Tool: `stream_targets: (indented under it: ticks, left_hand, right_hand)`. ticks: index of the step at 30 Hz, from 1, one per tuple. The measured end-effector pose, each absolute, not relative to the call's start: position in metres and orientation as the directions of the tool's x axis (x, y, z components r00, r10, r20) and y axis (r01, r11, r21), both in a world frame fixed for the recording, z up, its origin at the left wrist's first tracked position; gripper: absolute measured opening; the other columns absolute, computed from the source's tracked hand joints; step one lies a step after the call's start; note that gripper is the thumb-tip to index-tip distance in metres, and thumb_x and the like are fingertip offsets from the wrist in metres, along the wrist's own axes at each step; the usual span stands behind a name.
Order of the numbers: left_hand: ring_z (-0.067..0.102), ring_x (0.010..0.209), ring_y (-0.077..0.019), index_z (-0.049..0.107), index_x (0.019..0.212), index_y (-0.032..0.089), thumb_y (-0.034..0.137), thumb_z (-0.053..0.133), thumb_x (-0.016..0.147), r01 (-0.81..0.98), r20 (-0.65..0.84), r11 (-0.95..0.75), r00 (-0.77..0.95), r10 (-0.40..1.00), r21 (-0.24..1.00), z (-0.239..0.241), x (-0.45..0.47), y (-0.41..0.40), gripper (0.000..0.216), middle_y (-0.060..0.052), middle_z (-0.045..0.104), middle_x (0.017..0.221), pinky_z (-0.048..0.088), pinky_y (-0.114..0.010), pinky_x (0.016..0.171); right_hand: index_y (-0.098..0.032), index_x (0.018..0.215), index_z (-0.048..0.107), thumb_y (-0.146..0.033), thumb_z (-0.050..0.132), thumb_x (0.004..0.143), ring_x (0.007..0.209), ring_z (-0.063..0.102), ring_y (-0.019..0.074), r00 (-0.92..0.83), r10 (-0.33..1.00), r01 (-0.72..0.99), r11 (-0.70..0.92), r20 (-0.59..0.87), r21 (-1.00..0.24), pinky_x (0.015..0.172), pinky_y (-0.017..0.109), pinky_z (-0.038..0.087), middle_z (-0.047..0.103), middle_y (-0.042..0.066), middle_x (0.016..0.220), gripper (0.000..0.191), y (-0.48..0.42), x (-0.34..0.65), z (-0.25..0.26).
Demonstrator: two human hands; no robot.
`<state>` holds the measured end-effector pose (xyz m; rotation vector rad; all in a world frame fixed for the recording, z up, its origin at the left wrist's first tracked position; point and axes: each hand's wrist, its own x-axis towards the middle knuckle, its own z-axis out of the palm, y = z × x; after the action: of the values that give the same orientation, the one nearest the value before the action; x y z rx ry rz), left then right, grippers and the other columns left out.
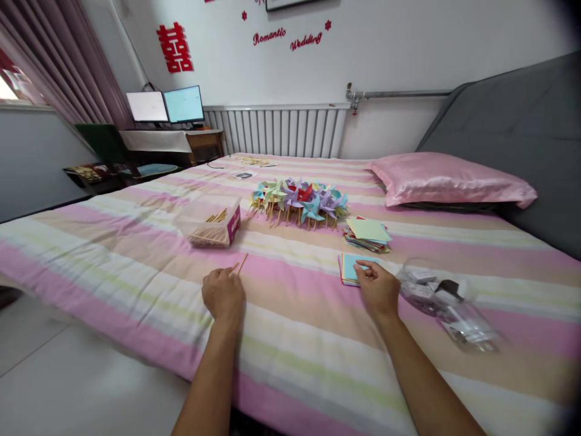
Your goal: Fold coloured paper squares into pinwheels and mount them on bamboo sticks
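My left hand (pixel 224 295) rests low over the striped bedspread, closed, with thin wooden sticks (pixel 242 264) poking out past its fingertips. On the right, the fingers of my right hand (pixel 377 286) are curled in a pinch at the right edge of a small stack of coloured paper squares (pixel 351 267), blue on top. Just behind lies a taller pile of paper squares (pixel 367 230), pale yellow uppermost. Left of centre, a clear plastic box (pixel 209 227) holds more wooden sticks. Many finished paper pinwheels (pixel 297 200) on sticks stand clustered behind both hands.
Clear plastic containers (pixel 467 324) with small parts, partly blurred, lie right of my right hand. A pink pillow (pixel 454 178) sits by the grey headboard (pixel 512 127). Pale strips (pixel 254 161) lie at the bed's far side. The bed edge drops off at the front left.
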<state>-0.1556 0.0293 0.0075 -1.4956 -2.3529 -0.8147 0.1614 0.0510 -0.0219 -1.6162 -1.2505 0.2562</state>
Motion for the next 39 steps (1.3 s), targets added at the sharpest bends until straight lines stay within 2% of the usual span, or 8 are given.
stream_targets:
  ticks: [4, 12, 17, 19, 25, 30, 36, 39]
  left_hand:
    - [0.058, 0.096, -0.0291, 0.068, 0.109, 0.011, 0.019, 0.043, 0.086, 0.873, 0.395, 0.404, -0.485, 0.780, 0.273, 0.005, -0.168, 0.032, 0.035, -0.015, 0.067, 0.105, 0.044, -0.038, 0.080]
    - [0.062, 0.085, -0.0287, 0.074, 0.095, 0.014, 0.020, 0.045, 0.084, 0.878, 0.307, 0.409, -0.472, 0.827, 0.249, -0.004, -0.189, 0.036, 0.031, -0.015, 0.069, 0.089, 0.045, -0.036, 0.073]
    - [0.060, 0.095, -0.0265, 0.068, 0.111, 0.011, 0.026, 0.047, 0.085, 0.862, 0.405, 0.415, -0.504, 0.763, 0.291, 0.003, -0.181, 0.034, 0.037, -0.015, 0.067, 0.101, 0.043, -0.034, 0.083]
    - [0.059, 0.095, -0.0261, 0.069, 0.107, 0.014, 0.031, 0.048, 0.084, 0.862, 0.448, 0.404, -0.506, 0.737, 0.308, 0.007, -0.175, 0.032, 0.035, -0.012, 0.068, 0.099, 0.042, -0.034, 0.084]
    - [0.062, 0.088, -0.0303, 0.075, 0.085, 0.021, 0.037, 0.053, 0.079, 0.836, 0.200, 0.514, -0.546, 0.814, 0.193, 0.009, -0.168, 0.033, 0.028, -0.011, 0.072, 0.086, 0.042, -0.040, 0.076]
    - [0.064, 0.088, -0.0290, 0.073, 0.085, 0.020, 0.031, 0.051, 0.080, 0.831, 0.196, 0.517, -0.553, 0.810, 0.205, 0.009, -0.167, 0.031, 0.026, -0.011, 0.071, 0.086, 0.042, -0.038, 0.075]
    - [0.062, 0.085, -0.0263, 0.068, 0.100, 0.018, 0.039, 0.051, 0.082, 0.848, 0.480, 0.339, -0.515, 0.710, 0.408, 0.010, -0.172, 0.030, 0.033, -0.011, 0.066, 0.092, 0.045, -0.037, 0.079]
    - [0.059, 0.095, -0.0256, 0.066, 0.101, 0.020, 0.033, 0.047, 0.085, 0.900, 0.614, 0.200, -0.414, 0.672, 0.388, 0.030, -0.192, 0.046, 0.028, -0.010, 0.063, 0.097, 0.044, -0.035, 0.085]
  right_hand:
    - [-0.019, 0.091, 0.073, -0.047, 0.058, 0.076, 0.051, 0.053, 0.0167, 0.430, 0.810, 0.611, 0.065, 0.400, -0.789, 0.057, 0.028, 0.039, 0.063, 0.002, 0.059, 0.035, 0.051, 0.162, -0.025]
    - [-0.018, 0.089, 0.073, -0.047, 0.058, 0.076, 0.052, 0.055, 0.0166, 0.417, 0.813, 0.614, 0.077, 0.406, -0.786, 0.058, 0.028, 0.041, 0.063, 0.002, 0.059, 0.035, 0.053, 0.163, -0.027]
    - [-0.018, 0.086, 0.074, -0.048, 0.058, 0.075, 0.051, 0.053, 0.0160, 0.432, 0.810, 0.614, 0.058, 0.397, -0.787, 0.057, 0.027, 0.040, 0.062, 0.001, 0.058, 0.035, 0.052, 0.162, -0.026]
    - [-0.018, 0.087, 0.074, -0.048, 0.058, 0.075, 0.050, 0.053, 0.0156, 0.438, 0.804, 0.617, 0.057, 0.403, -0.785, 0.056, 0.027, 0.040, 0.062, 0.001, 0.058, 0.035, 0.052, 0.162, -0.026]
    - [-0.016, 0.086, 0.074, -0.049, 0.058, 0.074, 0.049, 0.053, 0.0161, 0.424, 0.802, 0.623, 0.079, 0.421, -0.778, 0.053, 0.027, 0.040, 0.063, 0.003, 0.057, 0.039, 0.053, 0.162, -0.026]
    - [-0.015, 0.087, 0.074, -0.049, 0.057, 0.075, 0.049, 0.053, 0.0164, 0.420, 0.800, 0.632, 0.082, 0.429, -0.771, 0.055, 0.027, 0.041, 0.063, 0.004, 0.057, 0.039, 0.053, 0.163, -0.027]
    - [-0.016, 0.087, 0.074, -0.049, 0.057, 0.076, 0.054, 0.058, 0.0185, 0.416, 0.805, 0.637, 0.074, 0.424, -0.767, 0.057, 0.028, 0.042, 0.064, 0.004, 0.059, 0.039, 0.053, 0.164, -0.027]
    - [-0.014, 0.086, 0.074, -0.051, 0.055, 0.077, 0.054, 0.058, 0.0192, 0.412, 0.799, 0.647, 0.082, 0.438, -0.758, 0.056, 0.028, 0.042, 0.064, 0.005, 0.058, 0.042, 0.053, 0.165, -0.027]
